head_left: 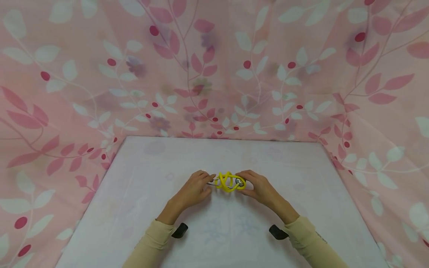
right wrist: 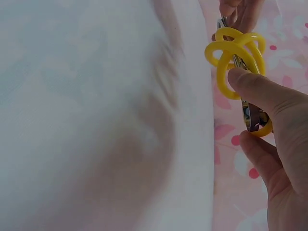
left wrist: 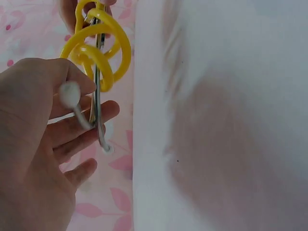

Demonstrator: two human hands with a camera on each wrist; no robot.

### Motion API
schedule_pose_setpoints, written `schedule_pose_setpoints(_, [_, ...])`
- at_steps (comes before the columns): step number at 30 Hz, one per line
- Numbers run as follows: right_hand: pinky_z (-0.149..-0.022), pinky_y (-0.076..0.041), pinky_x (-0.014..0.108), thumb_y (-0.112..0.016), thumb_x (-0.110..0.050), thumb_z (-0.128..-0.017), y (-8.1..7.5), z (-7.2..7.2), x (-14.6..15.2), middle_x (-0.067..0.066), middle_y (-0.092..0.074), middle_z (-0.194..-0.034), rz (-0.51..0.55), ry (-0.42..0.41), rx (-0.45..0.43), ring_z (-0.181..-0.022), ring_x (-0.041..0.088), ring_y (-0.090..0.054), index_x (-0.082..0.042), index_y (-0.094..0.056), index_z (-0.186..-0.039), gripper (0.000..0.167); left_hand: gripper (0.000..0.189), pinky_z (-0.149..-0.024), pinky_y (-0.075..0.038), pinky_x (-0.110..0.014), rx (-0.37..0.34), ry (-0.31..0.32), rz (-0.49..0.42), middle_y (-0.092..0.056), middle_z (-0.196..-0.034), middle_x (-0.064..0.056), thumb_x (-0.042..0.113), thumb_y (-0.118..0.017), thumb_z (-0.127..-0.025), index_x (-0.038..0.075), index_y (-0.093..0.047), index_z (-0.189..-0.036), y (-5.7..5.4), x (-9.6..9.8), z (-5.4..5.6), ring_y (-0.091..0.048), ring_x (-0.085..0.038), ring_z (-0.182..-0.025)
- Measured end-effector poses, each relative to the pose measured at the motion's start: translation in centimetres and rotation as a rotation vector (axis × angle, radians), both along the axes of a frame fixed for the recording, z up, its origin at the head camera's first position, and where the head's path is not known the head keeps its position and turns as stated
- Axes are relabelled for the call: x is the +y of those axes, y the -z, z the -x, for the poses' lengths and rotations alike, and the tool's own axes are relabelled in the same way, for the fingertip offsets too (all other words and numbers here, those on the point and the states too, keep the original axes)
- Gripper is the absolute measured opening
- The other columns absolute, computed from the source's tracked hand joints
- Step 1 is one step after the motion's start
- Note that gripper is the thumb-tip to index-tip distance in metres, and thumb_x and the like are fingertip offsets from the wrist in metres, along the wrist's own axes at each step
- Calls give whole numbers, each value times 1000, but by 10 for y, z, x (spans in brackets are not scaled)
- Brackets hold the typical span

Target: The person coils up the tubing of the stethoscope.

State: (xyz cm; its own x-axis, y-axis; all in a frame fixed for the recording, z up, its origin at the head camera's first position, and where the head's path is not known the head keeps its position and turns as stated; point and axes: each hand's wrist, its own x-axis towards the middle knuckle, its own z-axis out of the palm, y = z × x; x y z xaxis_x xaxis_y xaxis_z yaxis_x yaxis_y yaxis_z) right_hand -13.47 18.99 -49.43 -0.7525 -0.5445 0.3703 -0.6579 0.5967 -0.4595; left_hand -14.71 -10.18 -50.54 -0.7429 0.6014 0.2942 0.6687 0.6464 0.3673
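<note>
A glossy yellow tube (head_left: 225, 182), bent into several loops, winds around a slim silver metal tool (left wrist: 98, 72) above the white table. My left hand (head_left: 197, 189) pinches the tool's thin-armed end. One arm there carries a pale rounded tip (left wrist: 70, 94), blurred in the left wrist view. My right hand (head_left: 259, 188) grips the other end, thumb beside the yellow loops and fingers by the shiny rounded metal head (right wrist: 251, 117). Loops and fingers hide part of the tool, so its exact kind cannot be told.
The white-covered table (head_left: 228, 227) lies under both hands. Pink cloth with leaves and berries (head_left: 221, 74) hangs behind and along both sides. Black wrist pieces (head_left: 180, 230) show near the beige sleeves (head_left: 151, 242).
</note>
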Motion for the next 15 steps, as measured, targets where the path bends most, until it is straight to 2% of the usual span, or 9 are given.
schedule_pose_setpoints(4, [-89, -56, 37, -87, -12, -72, 12, 3, 5, 1, -64, -122, 34, -29, 23, -110, 17, -65, -10, -62, -128, 61, 23, -101, -44, -44, 22, -21, -21, -71, -100, 2, 13, -67, -84, 9, -75, -106, 7, -7, 6, -58, -19, -107])
schedule_pose_setpoints(7, [-90, -55, 39, -87, -11, -73, 19, 4, 6, 2, -64, -123, 56, -43, 28, -111, 18, -64, -8, -62, -127, 60, 13, -99, -45, -45, 41, -24, -17, -71, -94, 6, 17, -70, -84, 14, -77, -95, 13, -11, 9, -58, -17, -104])
schedule_pose_setpoints(11, [-93, -54, 41, -87, -11, -73, 28, 5, 6, 6, -64, -126, 72, -31, 14, -116, 21, -63, -6, -62, -128, 61, 9, -98, -44, -46, 27, -19, 5, -71, -93, 6, 20, -71, -85, 16, -77, -91, 19, -10, 11, -58, -18, -103])
schedule_pose_setpoints(15, [-96, -52, 43, -86, -11, -73, 42, 7, 6, 10, -63, -128, 96, -17, -5, -119, 23, -61, -5, -61, -128, 61, 7, -98, -45, -44, 22, -54, 51, -71, -97, 5, 23, -72, -86, 18, -76, -88, 25, -8, 13, -58, -17, -104])
